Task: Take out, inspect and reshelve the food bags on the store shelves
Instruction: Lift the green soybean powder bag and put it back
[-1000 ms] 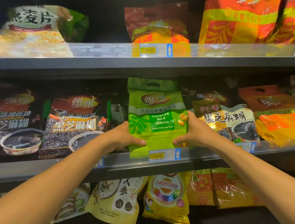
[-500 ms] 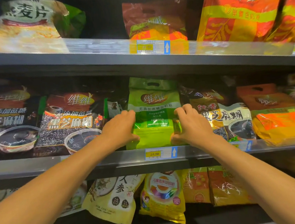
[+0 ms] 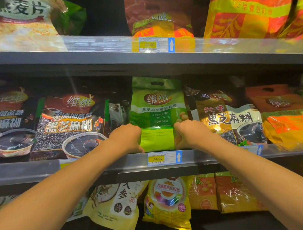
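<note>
Head view: the green bag (image 3: 158,114) stands upright on the middle shelf (image 3: 114,163), straight above the price tag (image 3: 157,158) that reads 24.90. Its print says "Soybean Milk Powder". The pack is opaque, so what is inside does not show, and a handle slot is cut near its top.

The left hand (image 3: 129,138) is up and left of the price tag and grips the bag's lower left edge with its fingers curled round it. The right hand (image 3: 186,135) is up and right of the tag and grips the lower right edge in the same way.

Farther left of the tag on the same shelf stands a dark sesame bag (image 3: 70,125) with a bowl of black paste pictured on its front. Right of the tag, a second sesame bag (image 3: 227,119) touches the green bag's side, and an orange bag (image 3: 289,120) lies beyond it.

High above the tag, on the upper shelf, are a brown-and-orange bag (image 3: 159,18), a large red-and-yellow bag (image 3: 251,9) to its right and an oat bag (image 3: 22,21) far to its left.

Below the tag, a bright yellow bag (image 3: 167,204) leans forward, with a pale yellow bag (image 3: 116,206) down to the left. All of them are closed packs, and their contents cannot be seen.
</note>
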